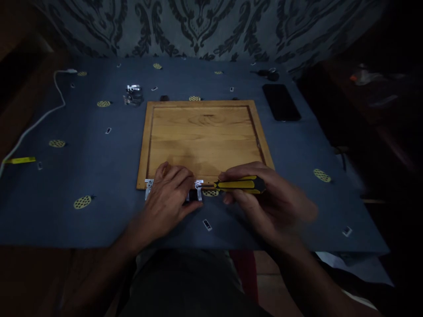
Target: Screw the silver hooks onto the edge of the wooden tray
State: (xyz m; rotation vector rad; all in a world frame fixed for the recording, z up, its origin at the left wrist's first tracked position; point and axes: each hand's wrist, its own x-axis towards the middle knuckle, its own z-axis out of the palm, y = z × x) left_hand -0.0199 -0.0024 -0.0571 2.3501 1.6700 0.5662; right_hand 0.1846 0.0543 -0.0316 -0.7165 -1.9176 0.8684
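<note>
A wooden panel (pixel 205 136) with a raised frame lies flat on the table in front of me. Along its near edge sits a metal hinge (pixel 199 190), partly covered by my left hand (pixel 170 198); the fingers curl over the panel's edge and the thumb is against the hinge. More metal (pixel 148 186) shows on the other side of that hand. My right hand (pixel 261 193) is closed around a yellow and black screwdriver (pixel 239 184), held nearly level, its shaft pointing left to the hinge. Whether the tip touches a screw I cannot tell.
Other metal hinges (pixel 133 95) lie beyond the panel's left corner. A black phone (pixel 281 102) and a dark tool (pixel 268 74) are at the back right. A white cable (pixel 49 115) runs down the left side, near a yellow strip (pixel 21 160). Patterned blue cloth (pixel 109 176) covers the table.
</note>
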